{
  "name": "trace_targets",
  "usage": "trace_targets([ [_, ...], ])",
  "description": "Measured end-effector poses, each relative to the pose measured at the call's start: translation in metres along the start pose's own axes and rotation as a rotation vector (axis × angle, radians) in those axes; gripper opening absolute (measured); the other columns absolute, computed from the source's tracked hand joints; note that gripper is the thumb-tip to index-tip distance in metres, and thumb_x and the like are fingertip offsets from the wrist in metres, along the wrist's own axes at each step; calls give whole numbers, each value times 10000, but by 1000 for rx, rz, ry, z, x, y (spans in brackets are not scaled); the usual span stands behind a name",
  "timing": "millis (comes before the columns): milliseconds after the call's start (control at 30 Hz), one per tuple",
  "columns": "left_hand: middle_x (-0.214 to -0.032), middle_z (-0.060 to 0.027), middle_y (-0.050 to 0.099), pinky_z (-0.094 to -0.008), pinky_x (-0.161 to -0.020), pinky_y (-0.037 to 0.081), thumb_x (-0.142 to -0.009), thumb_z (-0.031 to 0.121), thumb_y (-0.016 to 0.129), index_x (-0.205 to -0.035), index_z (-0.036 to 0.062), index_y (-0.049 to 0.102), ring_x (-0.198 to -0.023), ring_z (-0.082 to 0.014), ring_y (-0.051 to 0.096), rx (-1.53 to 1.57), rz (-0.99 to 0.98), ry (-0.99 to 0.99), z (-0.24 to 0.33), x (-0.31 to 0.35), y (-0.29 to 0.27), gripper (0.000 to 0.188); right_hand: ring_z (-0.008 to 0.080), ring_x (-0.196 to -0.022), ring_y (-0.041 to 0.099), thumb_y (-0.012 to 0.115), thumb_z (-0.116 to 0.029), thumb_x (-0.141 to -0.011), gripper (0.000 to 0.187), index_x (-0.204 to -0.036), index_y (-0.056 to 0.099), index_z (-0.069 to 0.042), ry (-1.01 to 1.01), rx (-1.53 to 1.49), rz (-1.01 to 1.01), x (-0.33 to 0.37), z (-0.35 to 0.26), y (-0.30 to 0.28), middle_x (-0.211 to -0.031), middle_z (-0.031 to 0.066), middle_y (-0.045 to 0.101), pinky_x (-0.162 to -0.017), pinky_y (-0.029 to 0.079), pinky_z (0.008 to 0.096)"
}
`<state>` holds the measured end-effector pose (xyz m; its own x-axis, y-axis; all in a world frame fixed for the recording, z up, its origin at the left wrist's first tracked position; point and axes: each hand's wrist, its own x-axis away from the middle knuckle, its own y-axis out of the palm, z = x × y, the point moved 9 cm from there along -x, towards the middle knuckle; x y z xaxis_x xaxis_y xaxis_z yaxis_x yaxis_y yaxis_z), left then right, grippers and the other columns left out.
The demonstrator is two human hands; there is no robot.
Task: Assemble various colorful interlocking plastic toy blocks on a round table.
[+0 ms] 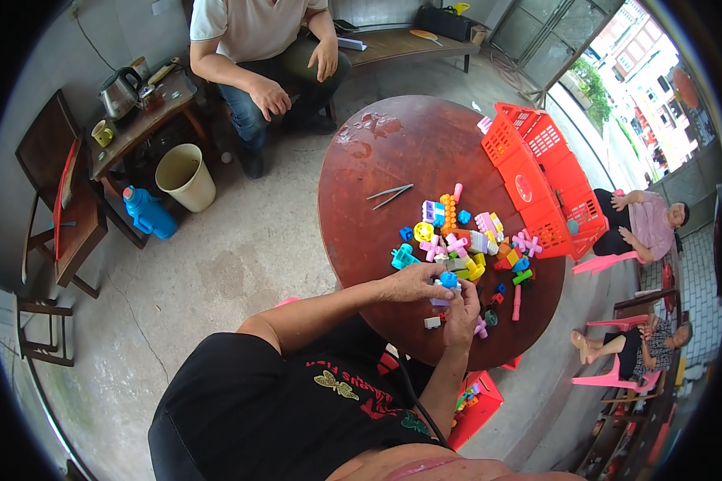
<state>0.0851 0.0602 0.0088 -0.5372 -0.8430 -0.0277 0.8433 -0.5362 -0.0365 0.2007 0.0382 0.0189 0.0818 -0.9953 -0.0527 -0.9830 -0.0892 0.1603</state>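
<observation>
Both hands meet at the near edge of a round reddish-brown table [377, 276]. Between them is a small group of toy building blocks [448, 280], blue on top and pale lavender below. My left hand [415, 282] closes on it from the left, and my right hand [460, 314] grips it from the right; the fingers partly hide it. Just beyond lies a loose heap of colourful blocks, among them an orange block [448, 215], a teal block [404, 256] and a yellow block [475, 268]. A pink stick-shaped block [517, 303] lies to the right of my right hand.
Metal tweezers [391, 195] lie on the table's left half. A red plastic basket [529, 180] stands at its right edge. Below the near edge is a red container [480, 409] with more blocks. A person [265, 48] sits across the table; two others sit at the right.
</observation>
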Motion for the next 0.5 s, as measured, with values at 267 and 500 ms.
trace_targets([
  [267,-891,-15,594,-236,-634,452,-867,418,661,-1150,63,566,-772,-90,554,176,-141,-120,0,10,9,464,60,-688,562,611,-177,-911,237,-1066,552,-7,52,149,-18,4,-8,-2,-877,33,602,-512,448,176],
  [500,-783,20,551,-212,-556,404,-849,321,695,-1062,74,578,-673,-57,501,8,-155,41,8,6,17,347,69,-704,550,635,-150,-869,208,-1007,596,1,34,390,-60,13,-41,0,-828,33,611,-597,440,215],
])
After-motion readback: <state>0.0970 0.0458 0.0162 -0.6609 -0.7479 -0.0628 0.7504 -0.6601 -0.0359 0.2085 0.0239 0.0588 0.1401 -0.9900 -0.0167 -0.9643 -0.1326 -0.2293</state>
